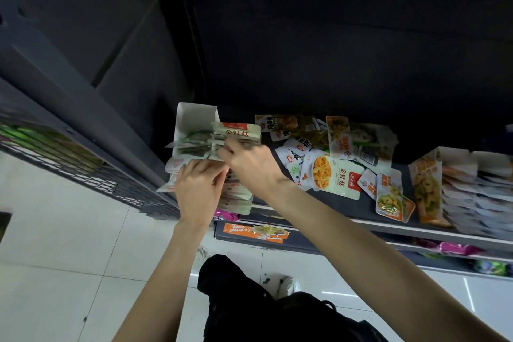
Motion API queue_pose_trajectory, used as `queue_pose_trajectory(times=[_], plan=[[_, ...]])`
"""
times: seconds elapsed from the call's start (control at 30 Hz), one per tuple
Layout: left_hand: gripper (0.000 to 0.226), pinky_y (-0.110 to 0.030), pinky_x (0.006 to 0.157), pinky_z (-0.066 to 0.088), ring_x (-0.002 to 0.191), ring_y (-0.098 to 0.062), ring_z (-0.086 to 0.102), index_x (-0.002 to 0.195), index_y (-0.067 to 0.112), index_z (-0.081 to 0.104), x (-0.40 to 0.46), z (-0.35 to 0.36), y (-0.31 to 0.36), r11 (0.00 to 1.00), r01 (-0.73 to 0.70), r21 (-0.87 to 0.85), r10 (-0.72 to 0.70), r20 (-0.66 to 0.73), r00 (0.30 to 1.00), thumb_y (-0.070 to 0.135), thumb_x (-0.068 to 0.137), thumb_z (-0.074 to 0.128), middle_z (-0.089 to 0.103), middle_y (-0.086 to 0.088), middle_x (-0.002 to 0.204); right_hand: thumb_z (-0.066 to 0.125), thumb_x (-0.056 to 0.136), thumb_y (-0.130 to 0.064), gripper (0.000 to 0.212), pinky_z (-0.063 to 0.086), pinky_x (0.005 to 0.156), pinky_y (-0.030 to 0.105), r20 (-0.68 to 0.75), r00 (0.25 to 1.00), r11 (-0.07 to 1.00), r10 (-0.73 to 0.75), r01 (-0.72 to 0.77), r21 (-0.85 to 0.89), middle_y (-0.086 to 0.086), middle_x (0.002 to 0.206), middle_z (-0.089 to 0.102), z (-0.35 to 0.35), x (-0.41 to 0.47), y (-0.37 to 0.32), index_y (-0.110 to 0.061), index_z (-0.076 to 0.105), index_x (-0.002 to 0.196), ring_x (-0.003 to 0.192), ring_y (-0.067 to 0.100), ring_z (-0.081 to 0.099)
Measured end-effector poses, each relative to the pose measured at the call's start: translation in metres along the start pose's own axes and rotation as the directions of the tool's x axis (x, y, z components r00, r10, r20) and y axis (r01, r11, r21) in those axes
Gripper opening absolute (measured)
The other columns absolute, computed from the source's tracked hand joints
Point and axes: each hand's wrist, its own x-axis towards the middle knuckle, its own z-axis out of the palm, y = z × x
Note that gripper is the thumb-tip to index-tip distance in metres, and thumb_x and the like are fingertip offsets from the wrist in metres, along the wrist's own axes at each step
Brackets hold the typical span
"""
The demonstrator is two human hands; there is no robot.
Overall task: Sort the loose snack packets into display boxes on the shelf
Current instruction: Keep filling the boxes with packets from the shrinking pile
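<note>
You are mid-filing: your left hand (197,191) and right hand (251,165) both pinch packets standing in the white box (194,119) at the shelf's (361,223) left end. Next, I'd judge, seat them upright, then fetch from the loose pile (333,158) just to the right.
</note>
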Motion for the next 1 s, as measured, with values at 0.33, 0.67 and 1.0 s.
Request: queue_pose_trajectory(times=[0.33,0.67,1.0], plan=[[0.014,-0.033,0.068,0.045,0.074,-0.024,0.060,0.079,0.012,0.068,-0.003,-0.005,0.010,1.000,0.006,-0.001,-0.006,-0.064,0.998,0.024,0.081,0.060,0.069,-0.001,0.083,0.083,0.049,0.000,0.026,0.046,0.039,0.022,-0.167,0.985,0.992,-0.037,0.056,0.112,0.004,0.069,0.065,0.021,-0.005,0.008,-0.009,0.070,0.069,0.056,0.022,0.063],[0.012,-0.012,0.081,0.040,0.083,-0.007,0.054,0.096,0.019,0.056,-0.025,0.042,0.123,0.895,0.132,-0.425,0.034,0.361,0.932,0.029,0.089,0.057,0.059,0.010,0.085,0.060,0.090,-0.013,0.043,0.054,0.079,0.037,0.180,0.701,0.658,0.690,-0.712,0.245,0.005,0.135,0.054,0.059,-0.179,0.112,-0.013,0.052,0.133,0.114,0.027,0.058],[0.070,-0.040,0.099,0.039,0.125,-0.034,0.042,0.144,0.021,0.030,0.006,0.174,0.157,0.890,0.450,-0.066,-0.267,0.726,0.634,0.032,0.086,0.066,0.042,-0.018,0.133,0.031,0.100,-0.034,0.046,0.000,0.117,0.043,0.498,0.709,0.828,0.499,-0.559,-0.034,-0.005,0.155,0.026,0.099,-0.221,0.163,-0.023,0.037,0.144,0.146,0.019,0.001]])
